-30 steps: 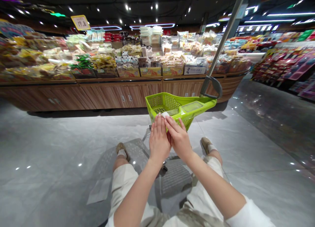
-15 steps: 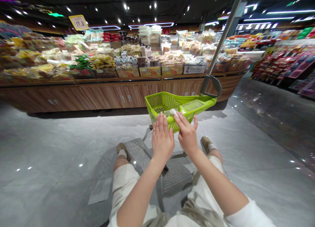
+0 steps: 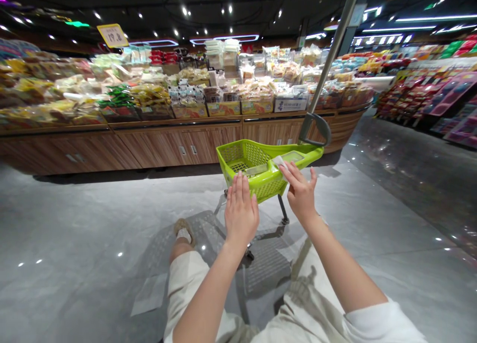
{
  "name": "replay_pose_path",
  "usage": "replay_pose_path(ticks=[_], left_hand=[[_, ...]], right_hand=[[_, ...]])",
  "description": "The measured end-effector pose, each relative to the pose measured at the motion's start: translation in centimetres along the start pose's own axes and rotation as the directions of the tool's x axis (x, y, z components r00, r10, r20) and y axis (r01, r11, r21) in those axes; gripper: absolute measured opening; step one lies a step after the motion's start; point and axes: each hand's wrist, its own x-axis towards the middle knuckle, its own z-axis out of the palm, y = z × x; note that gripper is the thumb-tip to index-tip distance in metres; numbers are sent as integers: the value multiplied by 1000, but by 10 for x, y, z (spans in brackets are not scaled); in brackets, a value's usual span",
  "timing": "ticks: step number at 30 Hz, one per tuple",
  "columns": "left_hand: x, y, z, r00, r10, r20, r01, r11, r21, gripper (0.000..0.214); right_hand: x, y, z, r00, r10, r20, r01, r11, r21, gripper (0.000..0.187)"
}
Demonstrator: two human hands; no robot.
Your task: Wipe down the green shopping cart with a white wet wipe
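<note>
A lime-green shopping cart (image 3: 268, 186) with a perforated basket stands before me, its grey handle loop (image 3: 316, 129) at the far right end. My left hand (image 3: 241, 211) lies with straight fingers against the basket's near rim, holding nothing. In my right hand (image 3: 301, 191) is a small white wipe (image 3: 279, 161), pressed by the fingertips onto the cart's near rim beside the clear panel (image 3: 294, 157). Whether the wipe is paper or cloth I cannot tell.
Beyond the cart runs a wooden display counter (image 3: 156, 147) piled with packaged snacks. A metal pole (image 3: 333, 55) rises behind the handle. Packed shelves (image 3: 417, 90) stand at the right. My left foot (image 3: 184, 232) rests on the glossy grey floor (image 3: 93, 209).
My right hand has slid the wipe to the right along the rim, toward the handle end. My left hand stays at the rim. The view has shifted slightly.
</note>
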Motion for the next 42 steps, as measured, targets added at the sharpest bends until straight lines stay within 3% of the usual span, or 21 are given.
replay_pose_path(ticks=[4,8,11,16,18,22,27,30,36,39,42], left_hand=[[-1,0,1,1000,12,7,-12,1000,-15,61],[-2,-2,1,1000,3,11,-3,1000,-9,63],[-3,-6,0,1000,3,13,-3,1000,-4,62],[-3,-6,-2,1000,6,7,-6,1000,-2,60],[-2,-4,-2,1000,6,8,-6,1000,-4,59],[-1,0,0,1000,1,-2,-1,1000,-20,61],[-2,0,2,1000,-15,-1,15,1000,-17,65],[-3,-4,1,1000,-6,2,6,1000,4,64],[-3,-4,-1,1000,-1,3,1,1000,6,60],[-2,0,1,1000,-4,0,4,1000,-18,62],[-1,1,4,1000,0,-7,0,999,-32,63]], right_hand=[[-9,-41,10,1000,22,-2,-22,999,26,67],[-17,-78,14,978,-191,80,182,977,108,56],[-14,-66,10,964,-246,95,240,968,76,59],[1,-6,1,998,-61,-7,61,997,-57,67],[4,4,1,1000,-14,-21,13,998,-57,68],[-3,-23,6,1000,21,-21,-21,1000,-11,64],[-15,-83,10,983,-155,103,145,985,98,55],[-12,-75,6,971,-204,128,193,977,93,57],[0,-5,-2,998,-54,17,54,998,-26,68],[-3,-17,1,1000,26,-11,-26,999,-37,65],[-10,-60,5,998,1,56,-2,1000,11,62]])
